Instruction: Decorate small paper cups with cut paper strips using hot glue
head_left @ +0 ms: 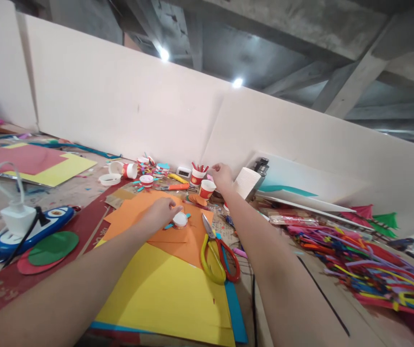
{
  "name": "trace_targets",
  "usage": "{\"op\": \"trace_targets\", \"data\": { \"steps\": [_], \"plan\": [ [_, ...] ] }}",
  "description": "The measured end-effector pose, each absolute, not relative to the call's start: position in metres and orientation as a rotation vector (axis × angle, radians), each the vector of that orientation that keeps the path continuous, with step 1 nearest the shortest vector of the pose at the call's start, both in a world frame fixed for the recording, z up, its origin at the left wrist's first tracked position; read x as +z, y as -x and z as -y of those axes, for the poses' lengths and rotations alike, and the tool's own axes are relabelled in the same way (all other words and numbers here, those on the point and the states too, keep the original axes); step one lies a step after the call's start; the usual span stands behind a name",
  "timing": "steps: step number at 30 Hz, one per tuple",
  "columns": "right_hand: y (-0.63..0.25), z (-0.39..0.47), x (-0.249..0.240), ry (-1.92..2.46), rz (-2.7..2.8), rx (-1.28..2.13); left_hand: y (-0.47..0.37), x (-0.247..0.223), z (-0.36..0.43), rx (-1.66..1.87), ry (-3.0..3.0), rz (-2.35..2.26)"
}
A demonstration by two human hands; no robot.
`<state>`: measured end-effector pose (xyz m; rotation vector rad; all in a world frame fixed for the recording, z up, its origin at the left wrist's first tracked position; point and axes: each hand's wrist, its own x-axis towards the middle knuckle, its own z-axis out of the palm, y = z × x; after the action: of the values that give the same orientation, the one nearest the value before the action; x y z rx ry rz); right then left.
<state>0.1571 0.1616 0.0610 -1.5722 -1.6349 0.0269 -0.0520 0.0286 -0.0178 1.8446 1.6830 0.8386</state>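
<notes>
My left hand [161, 213] is over the orange paper [130, 212], with its fingers curled together. Just right of its fingertips is a small white-topped cup piece [180, 220] with blue strips sticking out from its sides. Any object in that hand is too small to make out. Farther forward, my right hand [222, 176] has its fingers bent inward beside a red and white paper cup [197, 176] full of red strips. Whether it pinches something is not clear. Below it stands another paper cup [207, 189].
Scissors [221, 260] with yellow and red handles lie on the yellow paper [163, 294]. An orange cutter [178, 187] and several finished cup pieces [146, 180] are farther back. Pipe cleaners [366, 260] heap at right; a blue power strip [55, 217] lies left. A white partition [130, 101] stands behind.
</notes>
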Motion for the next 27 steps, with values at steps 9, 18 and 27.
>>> {"op": "trace_targets", "data": {
  "steps": [9,18,27],
  "plan": [
    [-0.141,-0.199,0.057,1.626,1.691,-0.035,0.046,-0.02,-0.026,0.942,-1.928,-1.72],
    [-0.136,-0.211,0.06,1.683,1.709,-0.062,0.045,-0.018,-0.024,0.991,-1.952,-1.708],
    [-0.142,-0.216,0.064,1.68,1.758,-0.065,0.044,-0.016,-0.023,0.987,-1.924,-1.691]
  ]
}}
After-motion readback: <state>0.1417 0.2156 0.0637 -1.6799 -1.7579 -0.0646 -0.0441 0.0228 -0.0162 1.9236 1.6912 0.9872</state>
